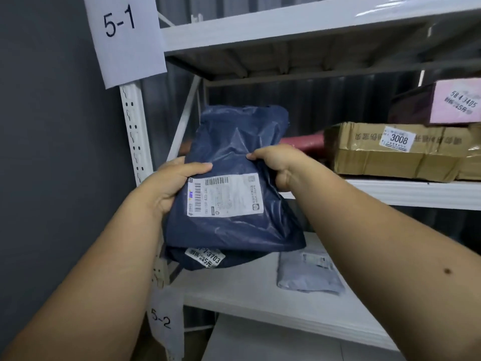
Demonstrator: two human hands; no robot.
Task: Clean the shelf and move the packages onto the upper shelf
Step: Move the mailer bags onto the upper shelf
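A dark blue plastic mailer package (234, 144) with a white shipping label is held up in front of the white shelf rack. My left hand (171, 183) grips its left edge, thumb across the front. My right hand (276, 165) pinches its right side at about the same height. The package's top reaches up over the edge of the upper shelf (416, 194). Its lower end hangs above the lower shelf (247, 290), where a grey mailer package (309, 274) lies flat.
On the upper shelf to the right sit a brown cardboard box (398, 152) labelled 3008, a pink-labelled box (453, 102) on top of it, and a red package (302, 143) behind. The white rack post (135, 131) carries paper tags 5-1 and 5-2. A grey wall stands at left.
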